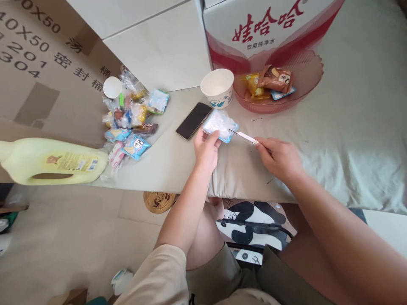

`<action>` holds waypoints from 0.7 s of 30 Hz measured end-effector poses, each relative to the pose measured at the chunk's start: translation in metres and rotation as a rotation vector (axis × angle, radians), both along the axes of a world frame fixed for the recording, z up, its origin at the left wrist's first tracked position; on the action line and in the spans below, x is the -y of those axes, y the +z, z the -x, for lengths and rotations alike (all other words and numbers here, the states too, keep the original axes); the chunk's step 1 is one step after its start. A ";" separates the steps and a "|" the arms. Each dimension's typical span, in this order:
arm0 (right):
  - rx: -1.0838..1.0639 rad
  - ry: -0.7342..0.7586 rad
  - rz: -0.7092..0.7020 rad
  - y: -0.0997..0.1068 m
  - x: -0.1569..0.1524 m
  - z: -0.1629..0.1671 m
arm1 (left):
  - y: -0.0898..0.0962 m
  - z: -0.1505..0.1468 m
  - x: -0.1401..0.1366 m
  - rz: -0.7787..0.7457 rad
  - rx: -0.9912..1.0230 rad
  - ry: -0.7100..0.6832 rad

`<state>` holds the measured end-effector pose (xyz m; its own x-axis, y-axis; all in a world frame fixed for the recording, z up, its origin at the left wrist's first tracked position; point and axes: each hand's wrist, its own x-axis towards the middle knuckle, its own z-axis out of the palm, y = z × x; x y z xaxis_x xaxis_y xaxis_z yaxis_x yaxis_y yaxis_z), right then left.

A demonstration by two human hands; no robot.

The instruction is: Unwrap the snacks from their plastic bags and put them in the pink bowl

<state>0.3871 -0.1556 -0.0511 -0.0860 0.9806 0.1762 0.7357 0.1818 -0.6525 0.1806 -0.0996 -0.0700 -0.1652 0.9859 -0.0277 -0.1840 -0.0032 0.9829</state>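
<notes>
My left hand [207, 148] is closed on a blue and white snack packet [218, 123], thumb on top, held up over the cloth-covered surface. In my right hand [281, 159] is a slim white-handled tool [248, 138]. Its thin dark tip points left and meets the packet's right edge; I cannot tell whether it has gone through the wrapper. Just behind the packet lies a dark phone [193, 120], and a white paper bowl [217, 88] with a blue leaf print stands beyond it.
A pink clear bowl [308, 80] at the back right holds several wrapped snacks [275, 79]. More snack packets [136, 146] and wrappers are heaped at left, near a pale yellow bottle [19, 163] on its side. Cartons [159, 51] stand behind; the surface's front edge is above my knees.
</notes>
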 end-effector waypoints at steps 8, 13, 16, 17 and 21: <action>0.199 -0.218 -0.091 -0.009 -0.001 -0.031 | 0.009 0.030 0.028 -0.161 -0.585 -0.007; 0.152 -0.125 -0.207 -0.009 0.006 -0.019 | 0.016 0.030 0.036 -0.215 -0.833 -0.307; 0.085 -0.032 -0.161 -0.006 0.013 0.002 | 0.019 0.027 0.035 -0.157 -0.713 -0.320; 0.057 0.014 -0.146 -0.005 0.015 0.009 | 0.020 0.026 0.036 -0.142 -0.650 -0.321; -0.036 0.151 -0.060 -0.004 0.020 0.028 | 0.022 0.018 0.038 -0.113 -0.512 -0.427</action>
